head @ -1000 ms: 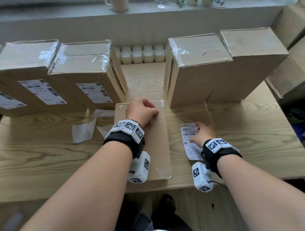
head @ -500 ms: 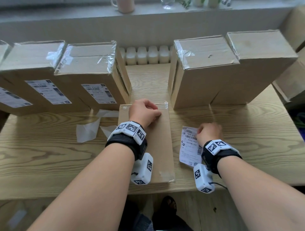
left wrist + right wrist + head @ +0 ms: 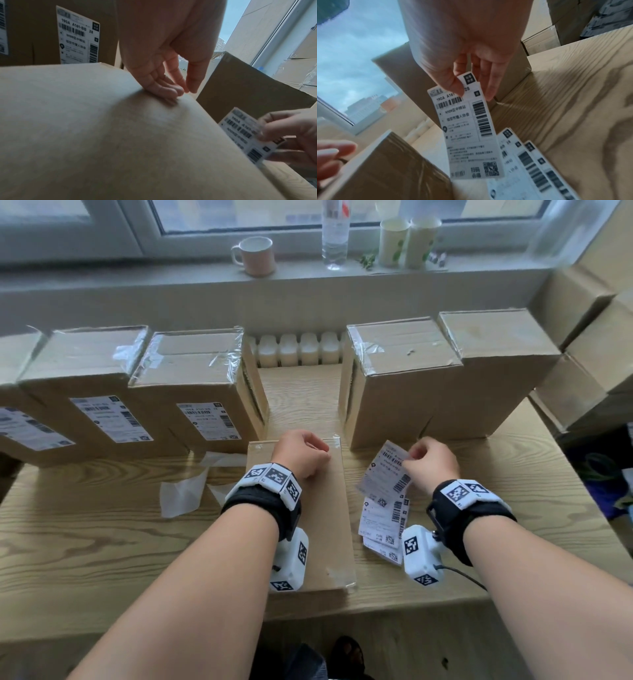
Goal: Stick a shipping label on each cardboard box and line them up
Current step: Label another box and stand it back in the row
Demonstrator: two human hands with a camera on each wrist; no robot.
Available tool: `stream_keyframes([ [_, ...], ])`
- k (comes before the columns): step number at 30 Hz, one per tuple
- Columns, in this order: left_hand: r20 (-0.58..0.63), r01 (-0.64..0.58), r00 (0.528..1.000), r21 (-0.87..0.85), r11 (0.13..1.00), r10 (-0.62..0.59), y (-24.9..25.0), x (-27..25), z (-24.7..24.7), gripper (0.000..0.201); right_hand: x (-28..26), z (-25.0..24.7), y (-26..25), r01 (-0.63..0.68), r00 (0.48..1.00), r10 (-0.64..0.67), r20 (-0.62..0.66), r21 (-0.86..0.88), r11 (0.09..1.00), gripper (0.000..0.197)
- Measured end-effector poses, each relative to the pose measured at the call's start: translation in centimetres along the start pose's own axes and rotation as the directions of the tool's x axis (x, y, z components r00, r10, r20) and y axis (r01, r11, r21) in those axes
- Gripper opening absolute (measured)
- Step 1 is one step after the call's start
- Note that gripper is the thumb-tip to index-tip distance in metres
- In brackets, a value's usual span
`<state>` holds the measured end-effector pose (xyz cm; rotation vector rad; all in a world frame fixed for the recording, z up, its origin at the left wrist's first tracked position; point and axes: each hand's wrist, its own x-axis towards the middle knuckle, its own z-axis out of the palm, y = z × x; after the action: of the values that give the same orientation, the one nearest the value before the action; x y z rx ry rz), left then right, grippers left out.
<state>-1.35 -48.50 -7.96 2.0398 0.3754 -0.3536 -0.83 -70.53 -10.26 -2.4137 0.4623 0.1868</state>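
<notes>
A plain cardboard box [image 3: 325, 529] lies flat at the table's front edge. My left hand [image 3: 301, 453] rests on its far end with loosely curled fingers [image 3: 164, 89] and holds nothing. Just right of the box, my right hand [image 3: 431, 460] pinches the top corner of one shipping label [image 3: 383, 477] between thumb and fingers [image 3: 458, 88]. This label [image 3: 467, 135] hangs above the spread stack of labels [image 3: 380, 525] on the table. Labelled boxes [image 3: 191, 392] stand in a row at the back left. Two unlabelled boxes [image 3: 404, 392] stand at the back right.
Peeled backing papers [image 3: 181, 491] lie left of the flat box. A gap runs between the left and right box groups. A mug [image 3: 255, 254], a bottle [image 3: 335, 234] and paper cups [image 3: 407, 241] stand on the windowsill. More cardboard boxes [image 3: 599, 337] are stacked beside the table at the right.
My right hand has lifted one label off the stack, where before it pressed on the labels on the table. The left hand stays on the flat box. The head view has tilted up.
</notes>
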Motion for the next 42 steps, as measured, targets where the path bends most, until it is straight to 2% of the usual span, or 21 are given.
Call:
stream_keyframes([
  [4,0.042,-0.044,0.998,-0.040,0.998,0.046,1.9,-0.7,0.2,0.015,-0.1,-1.7,-1.9,0.075,0.996,-0.084,0.043,0.180,0.981,0.015],
  [8,0.053,-0.125,0.991,-0.031,0.992,0.126,4.4,-1.0,0.3,0.054,-0.9,-3.8,-4.1,0.090,0.967,-0.163,0.198,0.333,0.939,0.017],
  [11,0.098,-0.167,0.980,-0.059,0.984,0.172,5.9,-1.5,0.0,0.065,-2.0,-5.3,-5.7,0.127,0.938,-0.237,0.253,0.385,0.914,0.020],
  [13,0.074,-0.192,0.978,-0.063,0.979,0.197,6.4,-1.8,-0.1,0.053,-2.4,-5.9,-6.4,0.159,0.935,-0.265,0.236,0.388,0.908,0.022],
  [16,0.029,-0.233,0.972,-0.062,0.970,0.235,6.9,-2.2,-0.5,0.020,-2.6,-6.4,-7.1,0.221,0.944,-0.284,0.170,0.316,0.923,0.022],
  [20,0.084,-0.224,0.969,-0.107,0.969,0.233,7.9,-3.1,-1.4,0.019,-3.0,-6.9,-8.3,0.328,0.942,-0.335,0.013,0.159,0.931,0.019],
  [22,0.112,-0.219,0.965,-0.159,0.963,0.238,8.4,-3.7,-2.0,0.026,-3.3,-7.1,-9.1,0.355,0.934,-0.357,-0.011,0.137,0.925,0.020],
  [27,0.183,-0.097,0.967,-0.381,0.919,0.178,9.3,-4.7,-3.6,0.029,-3.8,-6.7,-10.4,0.391,0.909,-0.411,0.073,0.198,0.899,0.023],
  [32,0.142,-0.171,0.965,-0.307,0.936,0.223,8.3,-4.6,-4.4,0.028,-4.2,-6.0,-11.6,0.385,0.872,-0.454,0.184,0.316,0.867,0.023],
  [37,0.082,-0.195,0.971,-0.270,0.943,0.224,7.6,-4.5,-5.0,0.021,-4.6,-5.6,-12.4,0.371,0.856,-0.469,0.218,0.373,0.851,0.011],
  [42,0.036,-0.238,0.968,-0.178,0.955,0.248,7.3,-4.9,-5.9,0.006,-4.9,-5.1,-13.1,0.382,0.859,-0.471,0.200,0.360,0.851,0.028],
])
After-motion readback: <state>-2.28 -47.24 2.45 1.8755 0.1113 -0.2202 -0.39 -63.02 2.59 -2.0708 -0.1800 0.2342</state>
